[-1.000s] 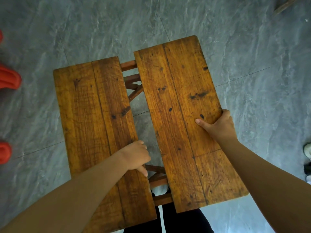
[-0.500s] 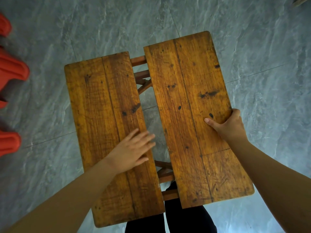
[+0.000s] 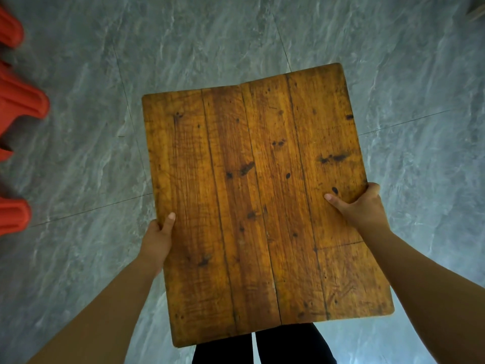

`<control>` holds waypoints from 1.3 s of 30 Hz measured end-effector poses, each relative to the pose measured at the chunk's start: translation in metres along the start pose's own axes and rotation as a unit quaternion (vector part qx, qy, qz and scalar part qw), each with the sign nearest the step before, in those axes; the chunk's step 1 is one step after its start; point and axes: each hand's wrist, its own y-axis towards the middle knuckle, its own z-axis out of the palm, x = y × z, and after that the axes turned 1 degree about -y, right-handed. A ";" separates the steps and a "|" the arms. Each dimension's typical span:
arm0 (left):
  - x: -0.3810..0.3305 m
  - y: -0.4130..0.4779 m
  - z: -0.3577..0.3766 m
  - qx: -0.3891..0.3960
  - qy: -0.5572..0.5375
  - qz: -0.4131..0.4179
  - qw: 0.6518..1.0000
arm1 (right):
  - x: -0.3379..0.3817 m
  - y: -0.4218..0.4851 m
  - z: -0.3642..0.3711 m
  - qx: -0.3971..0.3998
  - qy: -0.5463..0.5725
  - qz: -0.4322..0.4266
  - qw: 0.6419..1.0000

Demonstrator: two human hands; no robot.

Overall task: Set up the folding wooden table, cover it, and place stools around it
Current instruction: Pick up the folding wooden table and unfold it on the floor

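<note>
I note the desk [image 3: 257, 195] standing unfolded on the floor, halves meeting. Left hand [image 3: 157, 240] and right hand [image 3: 363, 207] clasp its side edges. Risk: fingers pinched if its halves spring apart.

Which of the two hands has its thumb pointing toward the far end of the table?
The left hand: its thumb lies along the tabletop's left edge, pointing away. The right hand's thumb points inward across the boards.

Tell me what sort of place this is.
Probably an indoor room, perhaps a home or eatery, though little shows. The floor is grey marbled tile with thin joints, red plastic stools wait at the left, and a worn wooden folding table stands on it.
</note>
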 end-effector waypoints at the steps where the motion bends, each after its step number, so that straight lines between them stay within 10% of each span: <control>1: 0.002 0.002 0.003 -0.007 -0.014 0.004 1.000 | -0.001 0.002 0.000 0.003 -0.003 -0.003 1.000; 39: 0.002 0.013 0.038 -0.031 -0.083 0.027 0.996 | -0.027 0.051 0.009 0.054 0.024 -0.106 0.993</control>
